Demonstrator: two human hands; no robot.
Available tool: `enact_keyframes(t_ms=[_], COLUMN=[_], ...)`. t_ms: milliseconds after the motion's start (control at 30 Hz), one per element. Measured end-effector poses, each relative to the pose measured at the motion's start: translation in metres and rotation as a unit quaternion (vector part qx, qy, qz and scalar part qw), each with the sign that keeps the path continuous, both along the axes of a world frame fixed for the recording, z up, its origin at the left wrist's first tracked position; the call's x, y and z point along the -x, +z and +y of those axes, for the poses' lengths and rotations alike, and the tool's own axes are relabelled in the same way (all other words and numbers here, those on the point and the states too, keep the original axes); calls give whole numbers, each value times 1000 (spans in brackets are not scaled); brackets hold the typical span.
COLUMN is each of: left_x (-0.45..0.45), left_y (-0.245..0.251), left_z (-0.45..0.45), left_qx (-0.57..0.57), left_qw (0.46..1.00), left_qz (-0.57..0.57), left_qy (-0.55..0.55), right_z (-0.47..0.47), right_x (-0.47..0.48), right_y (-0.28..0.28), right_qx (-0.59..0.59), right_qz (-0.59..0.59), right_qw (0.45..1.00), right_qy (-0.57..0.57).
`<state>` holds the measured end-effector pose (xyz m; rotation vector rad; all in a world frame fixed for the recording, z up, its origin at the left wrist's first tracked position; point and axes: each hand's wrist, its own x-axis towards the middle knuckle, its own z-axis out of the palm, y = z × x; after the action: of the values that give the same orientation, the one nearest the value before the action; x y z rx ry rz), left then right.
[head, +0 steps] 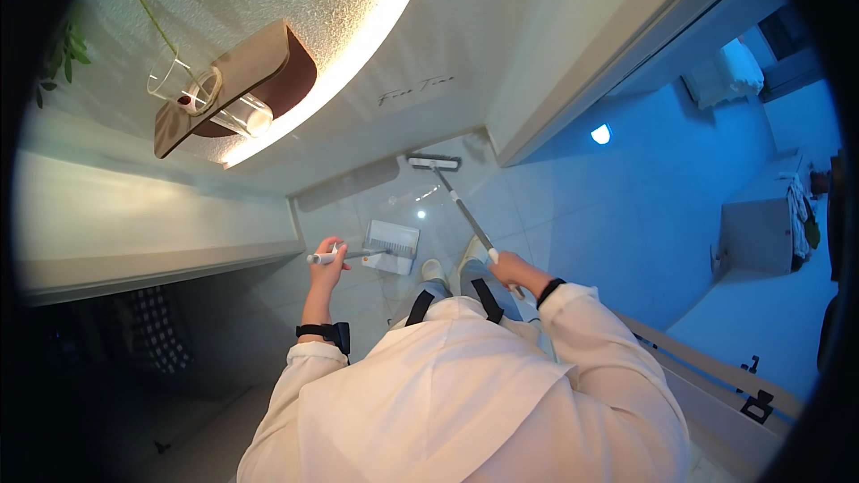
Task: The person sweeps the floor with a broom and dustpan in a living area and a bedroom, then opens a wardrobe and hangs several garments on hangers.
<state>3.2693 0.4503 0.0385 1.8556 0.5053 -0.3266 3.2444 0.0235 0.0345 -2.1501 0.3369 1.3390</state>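
My left hand point(327, 261) grips the white-ended handle of a long-handled dustpan point(396, 233). The white pan, with a row of comb teeth across it, rests on the tiled floor ahead and to the left of my feet. In my right hand point(515, 271) is the grey pole of a broom point(436, 162). Its white head with dark bristles lies on the floor close to the foot of the wall, beyond the dustpan and apart from it. My light-coloured shoes point(433, 270) stand between the two handles.
A wall shelf point(235, 87) holding glass vessels and a flower stem juts out at upper left, before a lit strip. Doorways open on both sides: a dark room at left, a blue-lit room with a white cabinet point(758, 235) at right. A door point(725, 389) stands at lower right.
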Motion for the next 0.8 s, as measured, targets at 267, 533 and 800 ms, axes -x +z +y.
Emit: enact_keyframes(t_ms=[267,533,800], left_x=[2,0,11], left_y=[-8,-15,-10], left_z=[-16,-5,-12], left_qx=[33,41,53], left_qw=[997,998,998], left_qz=[-46,-19,0], left_qy=[-43,-50,-35], right_z=[10,-39,-126], right_x=[74,53,-80], right_y=[-24,47,-17], right_qx=[10,49,179], right_qz=[-73,-20,-184], right_qw=[985,999,966], right_qy=[157,-2,41])
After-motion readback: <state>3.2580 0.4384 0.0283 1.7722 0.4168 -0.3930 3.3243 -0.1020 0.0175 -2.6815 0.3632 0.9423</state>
